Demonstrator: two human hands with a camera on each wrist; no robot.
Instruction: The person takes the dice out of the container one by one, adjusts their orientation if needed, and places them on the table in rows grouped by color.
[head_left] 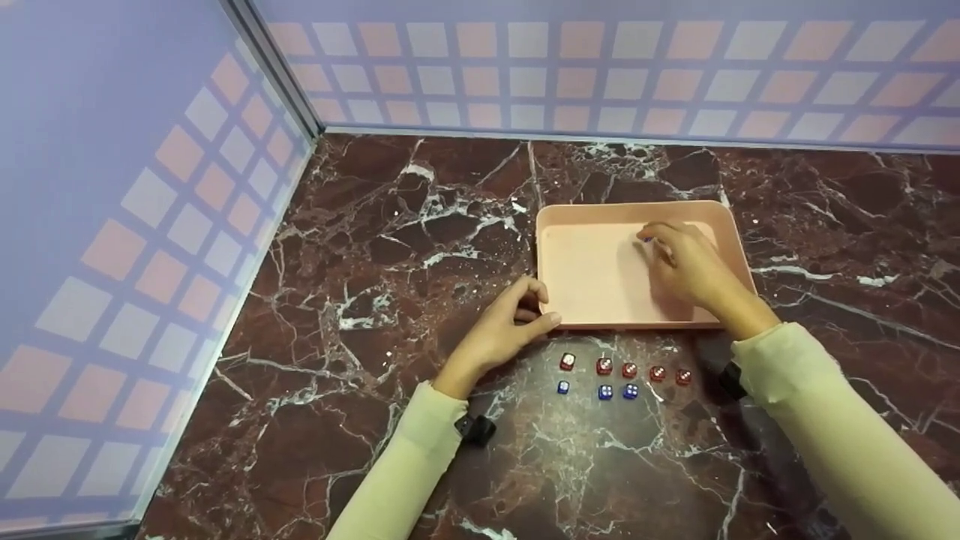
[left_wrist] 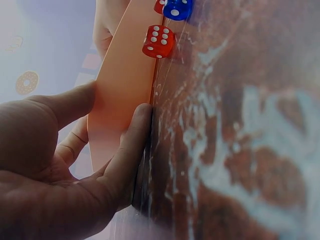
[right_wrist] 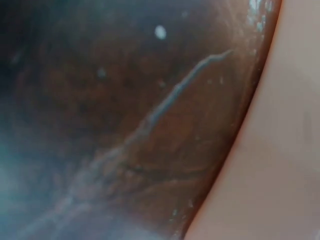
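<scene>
A shallow peach-coloured tray (head_left: 585, 262) lies on the dark marbled table. My right hand (head_left: 691, 264) is over its right half, pinching a small blue die (head_left: 647, 238) between the fingertips; most of that die is hidden. My left hand (head_left: 501, 328) holds the tray's near left corner, thumb on the front side and fingers bent at the left side. In front of the tray stand a row of several red dice (head_left: 630, 370) and a row of three blue dice (head_left: 605, 391). The left wrist view shows a red die (left_wrist: 159, 41) and a blue die (left_wrist: 178, 9) beside the tray wall.
A lilac wall panel with pink and white squares (head_left: 577, 75) runs along the back of the marbled table (head_left: 390, 300). Another panel (head_left: 142, 240) borders the left side. Dark wrist cameras sit at both cuffs, the left camera (head_left: 475, 430) close to the tabletop.
</scene>
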